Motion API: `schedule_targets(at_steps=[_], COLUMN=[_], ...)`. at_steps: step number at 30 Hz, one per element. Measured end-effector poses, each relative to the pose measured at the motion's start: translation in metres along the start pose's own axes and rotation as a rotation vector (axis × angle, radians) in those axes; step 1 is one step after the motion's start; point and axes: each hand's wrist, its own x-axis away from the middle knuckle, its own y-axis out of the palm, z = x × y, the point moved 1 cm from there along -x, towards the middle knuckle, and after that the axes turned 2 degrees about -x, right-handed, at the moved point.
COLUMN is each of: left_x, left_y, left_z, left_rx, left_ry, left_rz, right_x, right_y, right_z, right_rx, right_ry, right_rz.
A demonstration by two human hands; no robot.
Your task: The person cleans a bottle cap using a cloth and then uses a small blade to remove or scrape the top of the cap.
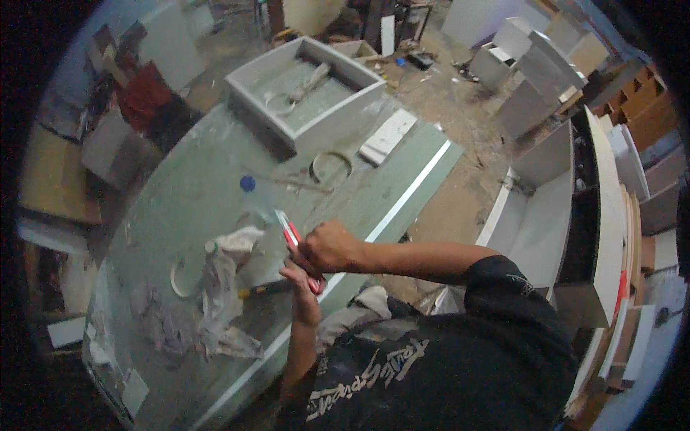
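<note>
Both my hands meet over the near edge of a green-topped table (pixel 381 208). Between them is a slim red tool with a pale, narrow tip, which looks like a utility knife (pixel 290 234). My right hand (pixel 330 248) is closed in a fist against its middle. Lower down, my left hand (pixel 305 300) has its fingers around the red rear end, partly hidden by the right hand. The tip points away from me, towards a clear bottle with a blue cap (pixel 248 183). Left of my hands lies a crumpled clear plastic bag (pixel 219 309).
A white open frame box (pixel 287 133) stands at the table's far end, with a roll-like object inside. Nearby are a white board (pixel 388 136) and a tape ring (pixel 330 167). A white strip (pixel 410 192) runs along the right edge. Cabinet panels (pixel 535 201) stand at the right.
</note>
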Motion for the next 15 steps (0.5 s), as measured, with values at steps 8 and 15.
schedule_targets(at_steps=[8, 15], left_x=[-0.008, -0.042], left_y=[0.011, -0.019], left_z=[0.003, 0.039], left_rx=[-0.010, 0.129], left_ry=[-0.207, -0.660], left_rz=[-0.176, -0.547], right_x=[0.033, 0.013], right_y=[-0.022, -0.050], right_z=[0.012, 0.008], right_rx=[0.059, -0.013], right_ry=[-0.180, -0.567], right_rz=[-0.042, -0.202])
